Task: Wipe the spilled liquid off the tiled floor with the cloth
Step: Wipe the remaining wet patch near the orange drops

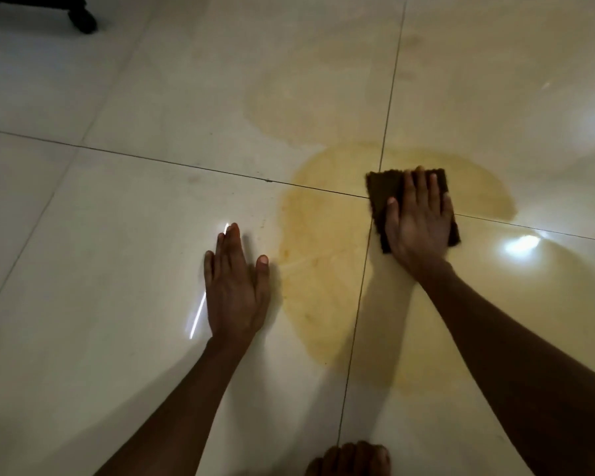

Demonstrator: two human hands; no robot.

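Note:
A yellowish spilled liquid (323, 269) spreads over the glossy cream tiled floor (117, 235), across the crossing of two grout lines. A dark brown folded cloth (382, 190) lies flat in the puddle's upper part. My right hand (418, 221) presses palm-down on the cloth, fingers stretched over it and hiding most of it. My left hand (236, 286) rests flat on the dry tile just left of the puddle's edge, fingers together, holding nothing.
A paler, thinner wet patch (306, 97) reaches beyond the cloth toward the far tiles. A black chair castor (83, 20) stands at the top left. My bare foot (351, 460) shows at the bottom edge. Lamp glare (522, 242) lies right of the cloth.

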